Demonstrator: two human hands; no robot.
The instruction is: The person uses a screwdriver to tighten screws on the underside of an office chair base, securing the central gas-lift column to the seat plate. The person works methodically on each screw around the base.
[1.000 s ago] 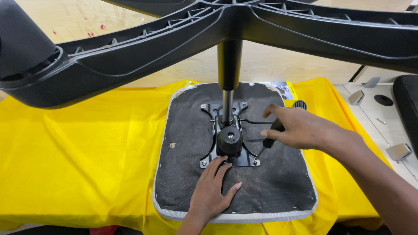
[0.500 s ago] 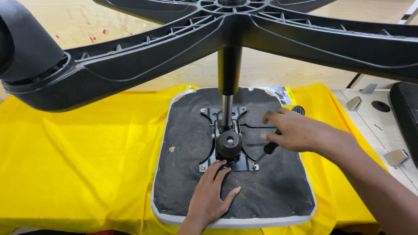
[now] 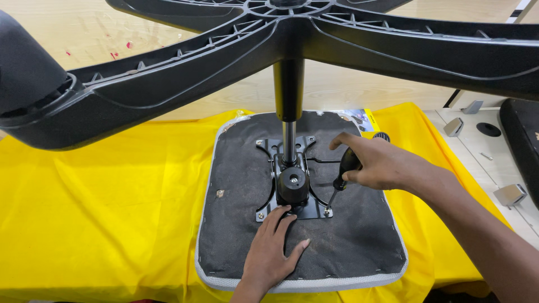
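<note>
hands (image 3: 337, 207), screwdriver (image 3: 343, 171), upturned chair seat (image 3: 241, 185)

seat (image 3: 348, 252) on cloth (image 3: 112, 213) | plate (image 3: 292, 179) on seat (centre) | base (image 3: 292, 33) above

The only printed thing I can see is a flat sheet or packet (image 3: 357, 116) lying at the far right corner of the upturned seat pad (image 3: 241, 185), partly tucked under its edge and resting on the yellow cloth (image 3: 112, 213) that covers the counter. Only a small corner shows: dark blue and black with some pale patches, and a narrow yellow strip along its right side. I cannot tell whether it is a leaflet, a label or a bag. I see no signs or screens.
</note>
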